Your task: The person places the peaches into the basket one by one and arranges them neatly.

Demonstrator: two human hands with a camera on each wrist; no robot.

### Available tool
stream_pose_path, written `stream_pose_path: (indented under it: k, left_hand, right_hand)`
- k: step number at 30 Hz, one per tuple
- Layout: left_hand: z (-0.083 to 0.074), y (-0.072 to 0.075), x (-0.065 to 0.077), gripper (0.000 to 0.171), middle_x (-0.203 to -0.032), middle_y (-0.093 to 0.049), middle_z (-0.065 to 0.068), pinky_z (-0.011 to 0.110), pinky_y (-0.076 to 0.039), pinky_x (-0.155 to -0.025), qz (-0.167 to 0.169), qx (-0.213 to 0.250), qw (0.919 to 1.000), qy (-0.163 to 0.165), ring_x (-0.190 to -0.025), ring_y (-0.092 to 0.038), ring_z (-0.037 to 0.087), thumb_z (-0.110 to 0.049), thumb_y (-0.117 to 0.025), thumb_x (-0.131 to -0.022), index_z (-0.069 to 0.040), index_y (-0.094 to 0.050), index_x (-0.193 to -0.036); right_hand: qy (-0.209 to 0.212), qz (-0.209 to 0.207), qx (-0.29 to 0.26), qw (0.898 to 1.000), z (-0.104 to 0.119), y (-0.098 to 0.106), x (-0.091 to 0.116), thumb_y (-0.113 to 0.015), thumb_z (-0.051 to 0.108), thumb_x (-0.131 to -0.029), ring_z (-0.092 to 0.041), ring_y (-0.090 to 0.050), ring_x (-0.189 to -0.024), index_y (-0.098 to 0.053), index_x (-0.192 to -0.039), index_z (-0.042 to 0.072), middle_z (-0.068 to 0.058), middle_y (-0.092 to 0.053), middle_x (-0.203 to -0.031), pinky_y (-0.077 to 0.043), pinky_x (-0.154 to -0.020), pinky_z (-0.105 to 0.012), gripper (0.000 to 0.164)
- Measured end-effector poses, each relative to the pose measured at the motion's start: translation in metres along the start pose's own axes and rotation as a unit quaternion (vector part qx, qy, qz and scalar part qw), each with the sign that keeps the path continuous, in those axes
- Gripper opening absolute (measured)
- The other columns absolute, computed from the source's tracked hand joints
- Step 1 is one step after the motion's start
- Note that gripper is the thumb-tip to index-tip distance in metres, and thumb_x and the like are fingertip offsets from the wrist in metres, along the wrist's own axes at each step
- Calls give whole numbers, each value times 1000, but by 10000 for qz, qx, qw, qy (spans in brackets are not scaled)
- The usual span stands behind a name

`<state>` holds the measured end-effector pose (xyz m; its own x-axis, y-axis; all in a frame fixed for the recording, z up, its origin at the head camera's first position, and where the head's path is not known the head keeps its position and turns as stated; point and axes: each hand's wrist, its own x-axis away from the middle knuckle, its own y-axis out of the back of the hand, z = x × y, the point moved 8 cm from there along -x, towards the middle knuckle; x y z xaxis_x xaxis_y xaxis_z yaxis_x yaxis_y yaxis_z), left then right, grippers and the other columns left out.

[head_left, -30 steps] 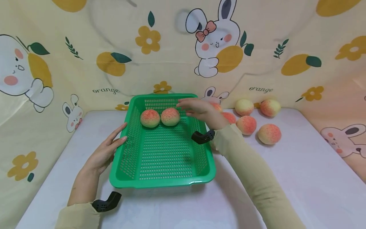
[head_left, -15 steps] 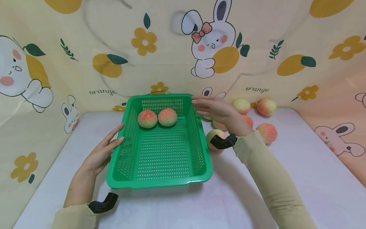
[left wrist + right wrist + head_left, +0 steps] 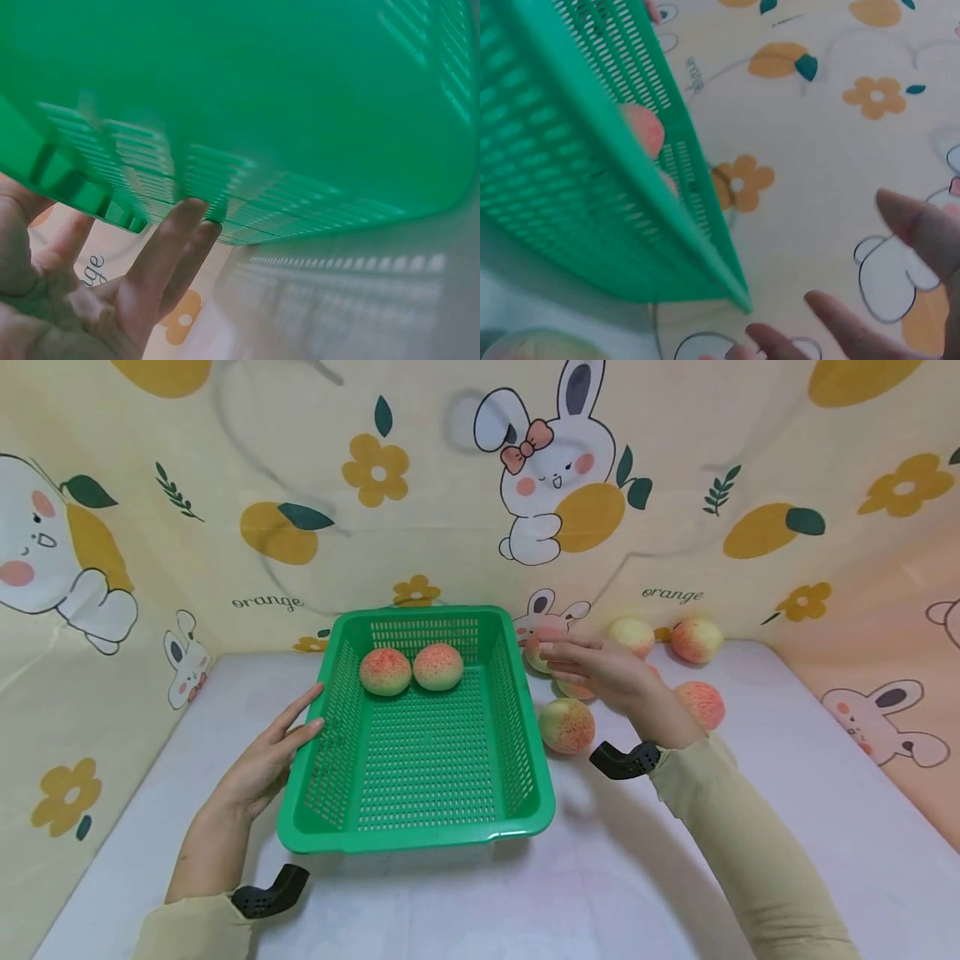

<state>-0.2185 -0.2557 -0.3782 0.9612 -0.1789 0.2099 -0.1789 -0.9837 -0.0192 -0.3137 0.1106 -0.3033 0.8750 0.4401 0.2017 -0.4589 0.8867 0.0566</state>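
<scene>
A green perforated basket (image 3: 427,752) stands in the middle of the head view, two peaches (image 3: 386,672) side by side near its far end. My left hand (image 3: 258,768) holds the basket's left side, thumb and index finger at the rim. In the left wrist view, other fingers (image 3: 161,262) reach up against the outer wall below the rim. My right hand (image 3: 607,672) is to the right of the basket, fingers extended and holding nothing. Beneath and beside it lie loose peaches, among them a yellowish-red peach (image 3: 567,726) close to the basket's right wall.
Several more peaches sit at the back right, such as a pale peach (image 3: 632,637) and a red-cheeked peach (image 3: 697,641) near the backdrop. A cloth (image 3: 442,552) printed with rabbits and fruit hangs behind the white table (image 3: 420,910).
My right hand has moved right, from over the basket's far right corner to above the loose peaches. My left hand stays at the rim. The two peaches in the basket have kept their places.
</scene>
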Motion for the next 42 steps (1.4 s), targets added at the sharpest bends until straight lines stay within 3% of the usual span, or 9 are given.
stream_pose_path:
  k: [3,9,11,16,20,23,34,39,42]
  left_hand:
    - [0,-1,-1,64,-116,-49,7,31,-59,-73,25,-9,10000,-10,-86,-67,10,-34,-51,-100,-34,-16,-154]
    - [1,-1,0,64,-117,-49,6,31,-58,-73,22,-46,10000,-33,-87,-67,10,-34,-50,-100,-34,-16,-154]
    - [1,-1,0,64,-117,-49,5,31,-58,-74,32,-25,10000,-31,-88,-66,10,-34,-50,-100,-34,-16,-154]
    - [2,-2,0,64,-121,-46,8,31,-58,-74,39,-11,10000,-78,-89,-66,10,-33,-50,-100,-34,-15,-154]
    - [2,-1,0,64,-122,-44,9,31,-58,-74,23,5,9999,-117,-90,-66,10,-33,-50,-100,-33,-16,-154]
    - [2,-1,0,64,-123,-44,9,31,-58,-75,29,21,9999,-134,-90,-66,10,-33,-50,-101,-33,-15,-154]
    - [1,-1,0,63,-122,-44,10,31,-59,-74,62,75,9998,-174,-88,-67,9,-32,-49,-101,-32,-15,-154]
    - [1,-1,1,64,-121,-44,9,31,-59,-74,44,66,9999,-149,-88,-67,9,-32,-50,-101,-32,-15,-154]
    - [1,-1,0,64,-121,-44,10,31,-59,-73,31,58,9999,-136,-88,-67,10,-32,-50,-101,-32,-15,-154]
  right_hand:
    - [-65,-180,-334,9993,-8,8,5,-54,21,-99,-13,-53,-113,-57,-126,6,2,-57,-119,-45,-102,-26,31]
    - [122,-159,-862,9961,-20,19,12,-55,14,-98,-6,-61,-101,-69,-104,19,7,-67,-104,-50,-92,-20,16]
    - [132,-167,-972,9950,-25,22,14,-55,13,-98,-7,-62,-101,-68,-105,17,7,-68,-103,-51,-91,-20,15]
    - [100,-245,-1028,9944,-38,29,15,-57,14,-97,-8,-62,-103,-65,-113,11,7,-69,-104,-51,-90,-21,18]
    - [74,-189,-988,9949,-46,32,17,-56,12,-97,-7,-63,-101,-73,-97,21,8,-69,-102,-51,-91,-21,19]
    - [29,-172,-990,9949,-52,34,19,-55,12,-98,-6,-64,-101,-74,-97,21,8,-70,-101,-50,-93,-21,21]
    - [-176,-368,-1114,9929,-70,38,23,-57,16,-97,-4,-61,-100,-70,-107,17,11,-69,-101,-47,-90,-19,16]
    - [-406,-498,-746,9951,-82,36,22,-59,19,-96,-2,-54,-101,-43,-141,1,16,-63,-106,-42,-90,-19,52]
    - [-618,-552,-555,9950,-90,35,21,-60,21,-95,-5,-47,-102,-29,-149,0,14,-56,-114,-39,-89,-22,66]
